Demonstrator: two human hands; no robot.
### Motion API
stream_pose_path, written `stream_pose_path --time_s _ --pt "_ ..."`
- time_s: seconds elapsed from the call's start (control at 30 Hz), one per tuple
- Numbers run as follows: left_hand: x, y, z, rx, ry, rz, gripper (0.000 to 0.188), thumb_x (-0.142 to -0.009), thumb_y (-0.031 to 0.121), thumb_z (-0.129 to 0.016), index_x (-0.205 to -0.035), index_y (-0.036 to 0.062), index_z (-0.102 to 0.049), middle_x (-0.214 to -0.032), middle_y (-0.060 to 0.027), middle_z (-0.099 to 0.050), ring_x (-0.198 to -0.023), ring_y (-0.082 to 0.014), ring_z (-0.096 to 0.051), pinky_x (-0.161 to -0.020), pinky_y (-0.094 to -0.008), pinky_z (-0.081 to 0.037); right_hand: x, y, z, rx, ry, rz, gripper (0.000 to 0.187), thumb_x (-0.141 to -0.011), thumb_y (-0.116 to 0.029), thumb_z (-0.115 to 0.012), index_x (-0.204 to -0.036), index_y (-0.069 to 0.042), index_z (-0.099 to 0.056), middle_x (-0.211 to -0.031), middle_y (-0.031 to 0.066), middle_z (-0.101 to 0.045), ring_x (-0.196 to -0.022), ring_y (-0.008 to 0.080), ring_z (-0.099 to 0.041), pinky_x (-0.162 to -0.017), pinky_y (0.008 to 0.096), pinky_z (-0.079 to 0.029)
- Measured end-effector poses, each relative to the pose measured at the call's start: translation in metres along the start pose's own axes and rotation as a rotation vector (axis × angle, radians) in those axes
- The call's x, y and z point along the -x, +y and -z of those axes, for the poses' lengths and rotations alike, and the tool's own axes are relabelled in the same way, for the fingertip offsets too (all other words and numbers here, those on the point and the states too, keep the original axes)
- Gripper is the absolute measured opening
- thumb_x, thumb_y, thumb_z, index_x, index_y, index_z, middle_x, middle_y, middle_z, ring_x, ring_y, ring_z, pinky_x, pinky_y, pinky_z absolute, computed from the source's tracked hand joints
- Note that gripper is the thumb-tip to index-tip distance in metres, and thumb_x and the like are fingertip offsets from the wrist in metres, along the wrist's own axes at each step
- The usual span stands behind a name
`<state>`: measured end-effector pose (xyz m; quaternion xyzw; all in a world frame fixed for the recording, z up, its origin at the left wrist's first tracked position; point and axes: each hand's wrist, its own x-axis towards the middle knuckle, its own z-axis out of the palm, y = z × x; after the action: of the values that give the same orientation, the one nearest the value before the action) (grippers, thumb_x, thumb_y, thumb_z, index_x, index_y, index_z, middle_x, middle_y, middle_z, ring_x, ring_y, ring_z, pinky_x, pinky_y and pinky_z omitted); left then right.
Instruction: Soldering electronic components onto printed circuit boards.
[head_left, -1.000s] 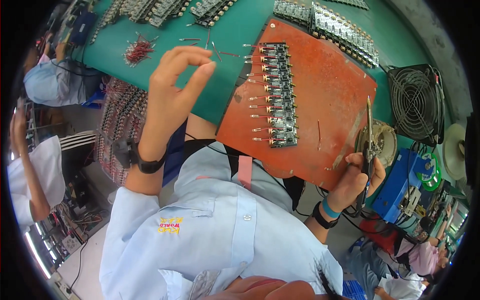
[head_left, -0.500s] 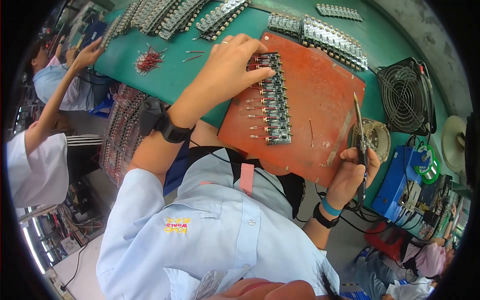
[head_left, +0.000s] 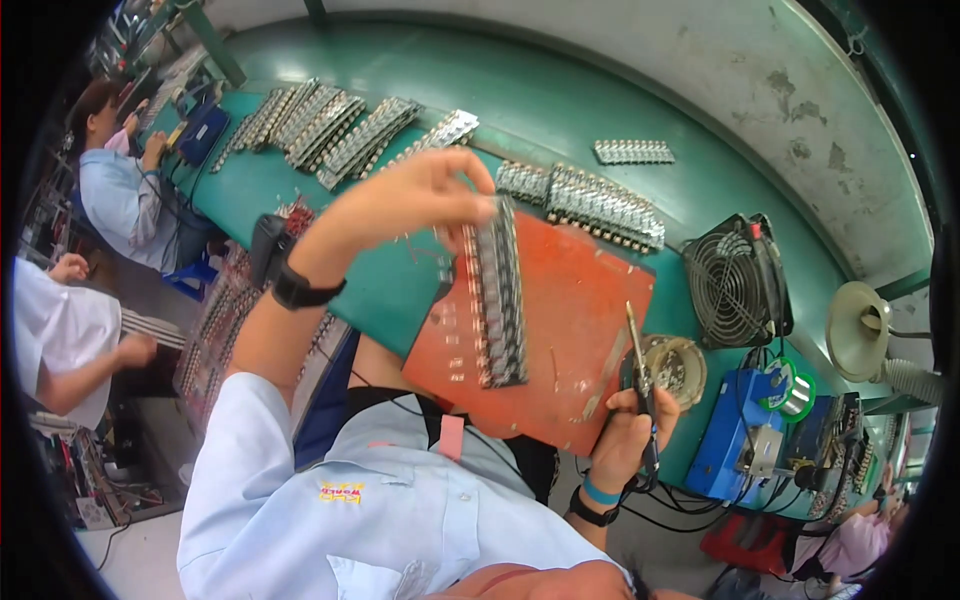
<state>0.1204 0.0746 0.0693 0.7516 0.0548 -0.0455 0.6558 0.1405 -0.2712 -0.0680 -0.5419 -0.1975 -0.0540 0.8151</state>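
My left hand [head_left: 432, 197] is closed, pinching the far end of a long circuit board strip [head_left: 500, 310] between thumb and fingers. The strip is tilted up over a worn red work board [head_left: 590, 300], its parts smeared by motion. Small pale ends show along its left side. In my right hand [head_left: 622, 440] is a soldering iron [head_left: 642, 372], gripped like a pen. Its tip points up and away, near the right edge of the red board and apart from the strip. A thin loose wire [head_left: 556, 370] lies on the red board.
Finished-looking strips [head_left: 325, 125] lie in rows at the back, with more strips [head_left: 605, 207] behind the red board. Red wires [head_left: 297, 213] sit partly behind my left wrist. To the right are a round tin [head_left: 680, 370], a fan [head_left: 737, 280], a blue device [head_left: 735, 425] and a solder spool [head_left: 797, 397].
My left hand has taken hold of the circuit board strip's far end and tilted it up from the red board. My right hand still holds the soldering iron. The whole view has shifted.
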Motion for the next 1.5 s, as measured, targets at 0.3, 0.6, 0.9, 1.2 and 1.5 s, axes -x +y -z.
stream_pose_path --time_s 0.3,0.6,0.9,1.2,1.5 --pt "-0.105 -0.024 0.112 0.633 0.506 -0.519 0.026 -0.093 0.003 -0.054 -0.116 -0.0047 -0.044 -0.103 -0.0158 -0.059 -0.096 -0.0317 -0.065 -0.086 -0.0426 -0.058 0.000 -0.004 -0.006 -0.010 0.056 -0.044 0.051 -0.090 -0.039 -0.062 -0.120 -0.001 -0.045 -0.082 0.0121 -0.060 -0.077 0.0199 -0.056 -0.073 0.0337 -0.047" --pt "0.076 -0.031 0.160 0.754 0.870 -0.951 0.030 -0.095 -0.002 -0.046 -0.124 0.0033 -0.041 -0.112 -0.0203 -0.059 -0.107 -0.0279 -0.062 -0.092 -0.0420 -0.056 -0.011 0.087 0.005 -0.289 -0.209 -0.019 0.047 -0.094 -0.031 -0.058 -0.128 -0.002 -0.044 -0.084 0.0103 -0.058 -0.080 0.0203 -0.055 -0.075 0.0340 -0.045" --pt "0.217 -0.034 0.138 0.414 1.124 -1.051 0.040 -0.098 0.002 -0.044 -0.135 0.0139 -0.038 -0.111 -0.0141 -0.059 -0.103 -0.0238 -0.062 -0.090 -0.0386 -0.055 -0.006 0.101 -0.077 -0.459 -0.395 -0.087 0.045 -0.093 -0.031 -0.059 -0.125 -0.003 -0.044 -0.086 0.0098 -0.059 -0.080 0.0196 -0.056 -0.074 0.0337 -0.047" --pt "0.219 -0.044 0.151 0.502 1.064 -1.243 0.028 -0.099 0.014 -0.052 -0.125 0.0072 -0.052 -0.097 -0.0067 -0.060 -0.092 -0.0148 -0.060 -0.082 -0.0322 -0.053 -0.011 0.070 -0.069 -0.389 -0.338 -0.033 0.043 -0.093 -0.030 -0.060 -0.123 -0.005 -0.045 -0.087 0.0093 -0.061 -0.079 0.0189 -0.057 -0.073 0.0335 -0.049" --pt "0.190 -0.065 0.154 0.430 1.224 -1.157 0.028 -0.095 0.026 -0.061 -0.115 0.0071 -0.060 -0.091 -0.0030 -0.064 -0.085 -0.0131 -0.063 -0.076 -0.0328 -0.056 -0.018 0.023 -0.059 -0.314 -0.279 0.022 0.040 -0.092 -0.030 -0.061 -0.121 -0.006 -0.046 -0.088 0.0089 -0.063 -0.079 0.0182 -0.059 -0.071 0.0332 -0.050"
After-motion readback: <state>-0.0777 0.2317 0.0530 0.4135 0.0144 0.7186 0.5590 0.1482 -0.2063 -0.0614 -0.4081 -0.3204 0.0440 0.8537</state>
